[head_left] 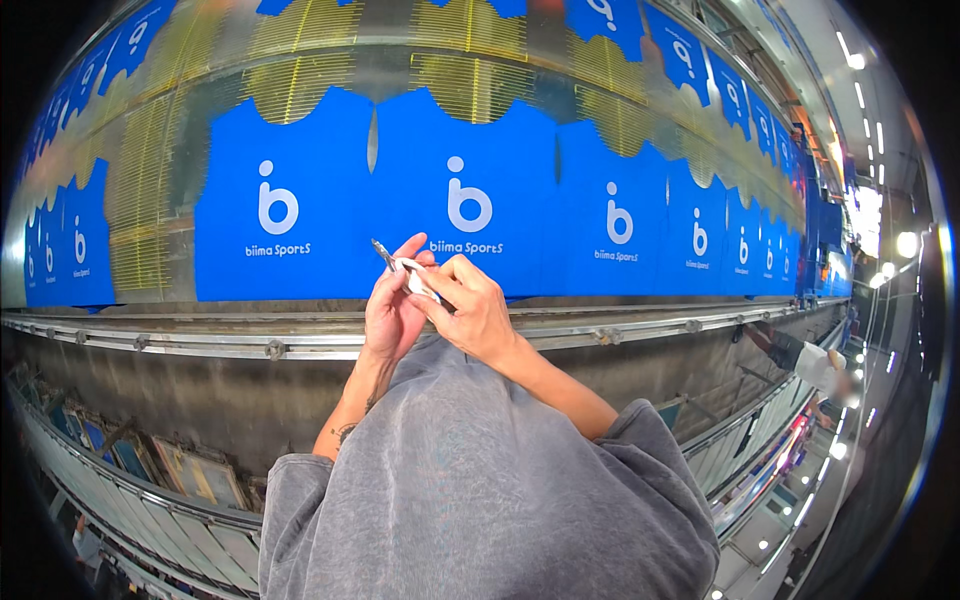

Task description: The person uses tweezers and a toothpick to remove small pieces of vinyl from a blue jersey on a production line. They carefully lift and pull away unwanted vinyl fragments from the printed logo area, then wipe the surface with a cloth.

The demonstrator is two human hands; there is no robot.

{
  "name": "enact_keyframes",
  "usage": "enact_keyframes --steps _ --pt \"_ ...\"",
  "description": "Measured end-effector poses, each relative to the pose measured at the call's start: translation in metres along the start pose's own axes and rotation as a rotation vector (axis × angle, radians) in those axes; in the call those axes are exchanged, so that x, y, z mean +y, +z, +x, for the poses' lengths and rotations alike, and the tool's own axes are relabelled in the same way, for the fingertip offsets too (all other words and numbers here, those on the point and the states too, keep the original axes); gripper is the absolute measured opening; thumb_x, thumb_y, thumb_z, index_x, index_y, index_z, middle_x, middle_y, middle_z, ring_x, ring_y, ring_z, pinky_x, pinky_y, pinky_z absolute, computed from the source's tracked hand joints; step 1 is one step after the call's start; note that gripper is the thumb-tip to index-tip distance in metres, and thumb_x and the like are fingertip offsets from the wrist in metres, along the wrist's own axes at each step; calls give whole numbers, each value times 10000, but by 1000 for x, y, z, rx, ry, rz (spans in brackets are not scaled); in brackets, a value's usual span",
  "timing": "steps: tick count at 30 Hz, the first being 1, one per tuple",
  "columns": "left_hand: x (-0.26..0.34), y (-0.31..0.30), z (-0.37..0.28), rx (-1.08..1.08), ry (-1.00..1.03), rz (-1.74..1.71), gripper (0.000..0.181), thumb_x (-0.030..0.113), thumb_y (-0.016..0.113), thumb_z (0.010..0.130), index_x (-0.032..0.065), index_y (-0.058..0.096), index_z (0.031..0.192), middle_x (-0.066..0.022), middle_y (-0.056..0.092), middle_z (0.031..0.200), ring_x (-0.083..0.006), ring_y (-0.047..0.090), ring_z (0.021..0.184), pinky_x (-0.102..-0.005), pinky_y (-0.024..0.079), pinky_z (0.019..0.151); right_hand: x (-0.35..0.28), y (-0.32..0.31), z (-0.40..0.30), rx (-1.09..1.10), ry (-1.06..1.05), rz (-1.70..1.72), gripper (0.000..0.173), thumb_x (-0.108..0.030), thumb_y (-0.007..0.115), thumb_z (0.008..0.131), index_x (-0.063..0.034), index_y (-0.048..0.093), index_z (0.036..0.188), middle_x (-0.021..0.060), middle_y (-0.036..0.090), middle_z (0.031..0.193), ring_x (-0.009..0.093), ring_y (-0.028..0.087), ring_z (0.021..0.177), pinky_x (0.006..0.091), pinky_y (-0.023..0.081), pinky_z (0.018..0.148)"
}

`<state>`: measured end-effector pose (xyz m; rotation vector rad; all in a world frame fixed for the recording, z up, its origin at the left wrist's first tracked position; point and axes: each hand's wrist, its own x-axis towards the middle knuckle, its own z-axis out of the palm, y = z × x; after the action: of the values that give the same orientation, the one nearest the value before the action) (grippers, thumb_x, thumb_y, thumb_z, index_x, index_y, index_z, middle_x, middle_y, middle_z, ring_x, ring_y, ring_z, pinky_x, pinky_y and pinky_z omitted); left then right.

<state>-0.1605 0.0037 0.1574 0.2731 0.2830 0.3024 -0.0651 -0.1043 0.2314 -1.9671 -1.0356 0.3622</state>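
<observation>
My left hand (pixel 395 307) holds a small metal tool (pixel 382 253), its narrow tip pointing up and to the left; its exact kind is unclear. A crumpled white cloth or tissue (pixel 417 282) is pinched between both hands, with the fingers of my right hand (pixel 469 304) closed on it. Both hands are near the front edge of a long printing table, above blue sleeveless garment panels (pixel 337 180) lying flat. Each panel bears a white printed logo with lettering.
A metal rail (pixel 322 346) with clamps runs along the table's front. Yellow striped markings (pixel 142 187) show between the panels. More panels (pixel 679 56) lie along the far side. Racks with frames (pixel 199 469) stand behind me. Another person (pixel 814 364) is in the aisle at the right.
</observation>
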Motion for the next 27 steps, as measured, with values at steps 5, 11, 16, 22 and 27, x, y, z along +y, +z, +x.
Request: enact_keyframes --steps 5,11,16,22,27 --pt "-2 12 -16 -28 -32 -55 542 236 464 1074 -36 379 1534 -153 597 1314 -278 586 1239 -428 443 1121 2 5 -34 57 163 328 181 -54 758 909 13 709 1069 87 618 989 189 637 862 318 524 737" --pt "-5 21 -25 -43 -98 -94 486 228 455 1093 -42 448 1496 -157 658 1276 -293 607 1242 -424 473 1100 11 -1 -77 243 247 1037 174 -128 623 1049 26 640 1128 151 532 1431 212 525 1318 378 409 1130" --pt "-27 28 -25 2 -148 -6 482 173 534 1029 -83 491 1436 -175 676 1230 -281 656 1154 -405 518 1044 17 -29 -101 299 257 1375 237 -218 573 1073 -7 576 1181 182 617 1378 294 555 1334 452 364 1194" --pt "-52 44 -43 82 -276 170 494 64 647 919 -87 527 1373 -152 676 1178 -236 657 1089 -342 531 1002 13 -71 -125 454 252 1730 140 -214 534 1095 -85 564 1138 30 553 883 162 584 684 405 526 747" --pt "-70 52 -60 111 -345 210 467 9 750 911 -48 568 1338 -111 700 1136 -191 701 1000 -313 571 934 23 -112 -151 417 256 1766 193 -171 564 1081 -95 551 1258 26 570 896 72 387 513 233 351 429"
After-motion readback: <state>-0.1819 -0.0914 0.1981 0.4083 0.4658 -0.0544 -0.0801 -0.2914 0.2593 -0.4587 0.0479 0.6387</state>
